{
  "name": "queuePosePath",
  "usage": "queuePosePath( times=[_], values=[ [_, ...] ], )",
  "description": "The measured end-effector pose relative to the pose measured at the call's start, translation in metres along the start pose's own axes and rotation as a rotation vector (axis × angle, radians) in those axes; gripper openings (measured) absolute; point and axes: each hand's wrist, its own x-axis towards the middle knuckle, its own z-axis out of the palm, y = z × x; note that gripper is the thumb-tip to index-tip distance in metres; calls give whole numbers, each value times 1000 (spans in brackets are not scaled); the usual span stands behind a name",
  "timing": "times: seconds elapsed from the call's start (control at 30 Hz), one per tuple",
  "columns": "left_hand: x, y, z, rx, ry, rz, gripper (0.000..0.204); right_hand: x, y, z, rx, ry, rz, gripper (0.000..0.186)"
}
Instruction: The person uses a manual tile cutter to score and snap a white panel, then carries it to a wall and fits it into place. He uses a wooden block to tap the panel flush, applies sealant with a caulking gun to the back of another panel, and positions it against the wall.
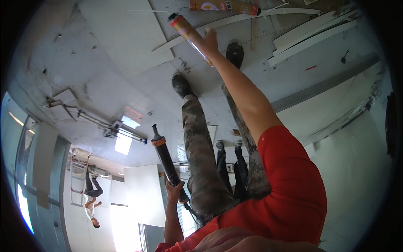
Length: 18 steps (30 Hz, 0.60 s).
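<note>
My right hand [206, 44] is stretched out over the floor, its fingers round a gold and red foam can [183, 27]. The can is tilted, with a black top and a thin white straw at its far end. Lower down, beside my left leg, my left hand [173, 191] grips the rear part of a black tube-shaped caulking gun [167, 161]. Orange rings sit at both ends of that tube, and its dark nozzle points toward the upper left. A second can [224, 6] of similar look lies on the floor near the top edge, apart from my hands.
My legs in camouflage trousers [199, 138] stand between both hands. Long pale strips [312, 35] lie at the upper right, next to a dark floor track [325, 86]. A metal bar assembly [111, 126] rests at left. Another person [92, 195] is beside a ladder [77, 180]; someone's dark-trousered legs [240, 168] show behind mine.
</note>
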Motion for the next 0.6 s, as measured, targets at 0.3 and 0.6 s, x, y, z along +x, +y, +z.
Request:
queuePosePath(
  times=[0.3, 0.6],
  values=[
    [20, 32, 44, -100, -66, -94, 43, 237, 10, -135, 984, 623, 79, 65],
    [-21, 40, 56, -142, -55, 66, 53, 45, -226, -242, 590, -19, -489, 53]
  ],
)
